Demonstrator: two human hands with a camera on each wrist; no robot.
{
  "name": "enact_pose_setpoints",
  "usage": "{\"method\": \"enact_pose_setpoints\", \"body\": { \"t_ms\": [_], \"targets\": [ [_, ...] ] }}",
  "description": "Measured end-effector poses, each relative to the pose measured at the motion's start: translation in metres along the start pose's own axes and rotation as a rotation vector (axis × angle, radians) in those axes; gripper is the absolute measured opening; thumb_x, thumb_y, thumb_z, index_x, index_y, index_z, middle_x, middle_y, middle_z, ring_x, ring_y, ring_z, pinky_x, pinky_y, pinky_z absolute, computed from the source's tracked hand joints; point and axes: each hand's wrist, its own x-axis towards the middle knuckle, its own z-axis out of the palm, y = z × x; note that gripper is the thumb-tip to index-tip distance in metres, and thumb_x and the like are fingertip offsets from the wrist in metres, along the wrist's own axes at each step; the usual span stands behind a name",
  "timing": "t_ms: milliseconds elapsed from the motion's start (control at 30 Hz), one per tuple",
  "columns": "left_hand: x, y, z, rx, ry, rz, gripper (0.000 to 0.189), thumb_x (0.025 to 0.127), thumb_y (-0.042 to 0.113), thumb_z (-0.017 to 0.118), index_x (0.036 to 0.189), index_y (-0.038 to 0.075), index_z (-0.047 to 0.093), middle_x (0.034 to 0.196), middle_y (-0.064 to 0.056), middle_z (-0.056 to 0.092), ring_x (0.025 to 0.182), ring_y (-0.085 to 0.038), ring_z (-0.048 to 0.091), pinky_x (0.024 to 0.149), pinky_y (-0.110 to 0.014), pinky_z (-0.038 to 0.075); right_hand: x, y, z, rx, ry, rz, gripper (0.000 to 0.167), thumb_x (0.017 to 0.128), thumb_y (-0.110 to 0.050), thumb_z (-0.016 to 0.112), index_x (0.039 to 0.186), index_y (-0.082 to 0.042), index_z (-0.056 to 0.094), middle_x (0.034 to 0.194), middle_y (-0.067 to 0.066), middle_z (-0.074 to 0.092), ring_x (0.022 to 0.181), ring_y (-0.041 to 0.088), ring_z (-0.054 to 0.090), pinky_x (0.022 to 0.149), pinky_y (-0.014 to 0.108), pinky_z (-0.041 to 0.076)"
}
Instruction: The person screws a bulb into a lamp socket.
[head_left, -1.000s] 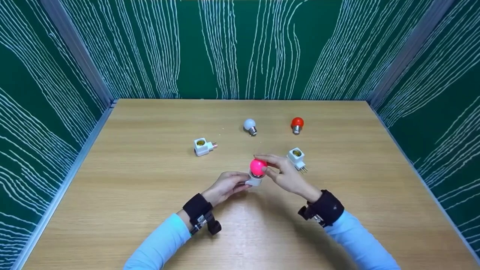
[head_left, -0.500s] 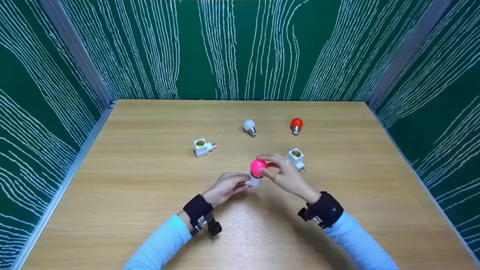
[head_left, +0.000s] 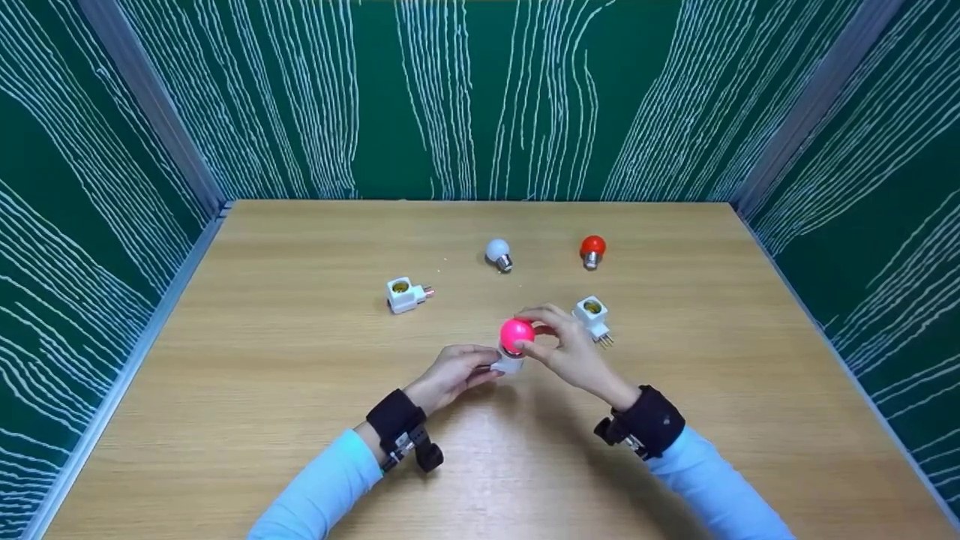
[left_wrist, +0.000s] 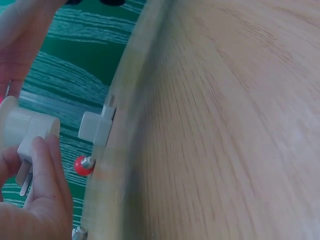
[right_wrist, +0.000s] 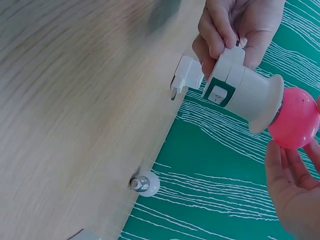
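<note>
My left hand (head_left: pixel 450 373) grips a white plug-in lamp holder (head_left: pixel 507 365) by its plug end, just above the middle of the table. In the left wrist view metal plug prongs (left_wrist: pixel 26 181) stick out between the fingers. A pink round bulb (head_left: pixel 516 335) sits in the mouth of the holder, and a thin strip of its metal base shows at the rim. Fingertips and thumb of my right hand (head_left: pixel 570 351) pinch the pink ball. The right wrist view shows a rocker switch (right_wrist: pixel 218 95) on the holder's side.
Behind the hands lie a white bulb (head_left: pixel 499 253) and a red bulb (head_left: pixel 592 251). One square white socket adapter (head_left: pixel 406 295) lies to the left, another adapter (head_left: pixel 592 318) close beyond the right hand. Green walls (head_left: pixel 660 105) with white lines enclose the wooden table (head_left: pixel 300 300).
My right fingers and thumb have shifted slightly around the pink bulb, the thumb now further across its front. The left hand and the lamp holder have stayed in place.
</note>
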Motion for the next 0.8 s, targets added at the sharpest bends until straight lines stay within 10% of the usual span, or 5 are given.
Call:
{"method": "enact_pose_setpoints", "body": {
  "t_ms": [300, 800],
  "targets": [
    [-0.001, 0.003, 0.000, 0.010, -0.023, -0.001, 0.034, 0.087, 0.002, 0.057, 0.117, -0.013, 0.053, 0.112, -0.021, 0.061, 0.084, -0.015, 0.065, 0.091, -0.027, 0.053, 0.001, 0.007, -0.011, 0.284, -0.175, 0.129, 0.046, 0.088, -0.008, 0.060, 0.130, 0.002, 0.047, 0.131, 0.023, 0.048, 0.120, 0.032, 0.048, 0.103, 0.031, 0.045],
    [-0.001, 0.005, 0.000, 0.005, -0.013, -0.014, 0.035, 0.087, 0.003, 0.057, 0.118, -0.012, 0.052, 0.117, -0.024, 0.057, 0.087, -0.017, 0.065, 0.092, -0.027, 0.052, 0.002, 0.007, -0.013, 0.284, -0.166, 0.185, 0.042, 0.089, -0.008, 0.058, 0.129, 0.001, 0.049, 0.131, 0.019, 0.050, 0.120, 0.032, 0.049, 0.099, 0.026, 0.048]
  ]
}}
